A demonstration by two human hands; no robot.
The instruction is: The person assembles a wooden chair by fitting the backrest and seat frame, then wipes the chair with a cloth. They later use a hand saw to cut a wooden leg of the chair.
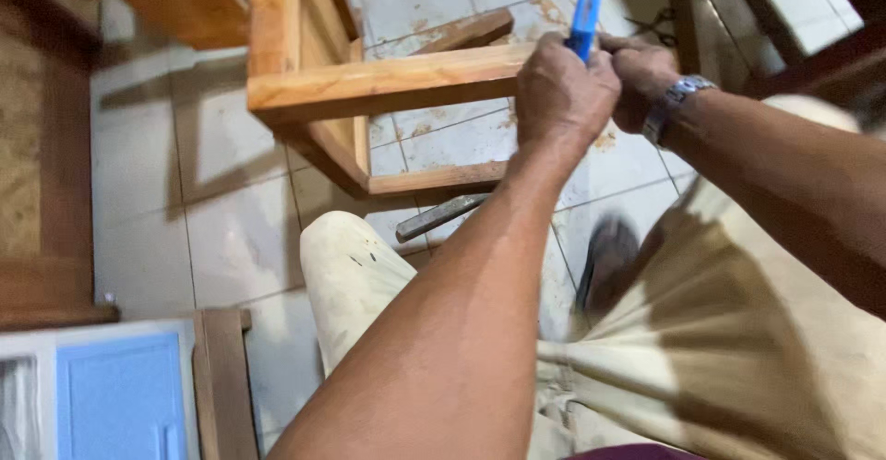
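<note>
My left hand [563,91] is closed around the lower end of a blue tool handle [587,3] that rises toward the top edge. My right hand [643,77], with a metal watch on its wrist, grips the same handle from the right, pressed against the left hand. Both hands sit at the right end of a horizontal rail of a light wooden frame [388,82]. The tool's working end is hidden behind my fingers.
A dark metal bar [441,217] lies on the white tiled floor [231,229] beside my knee in pale trousers. More wooden pieces stand at top left and top right. A light blue panel [120,395] and a wood strip sit at bottom left.
</note>
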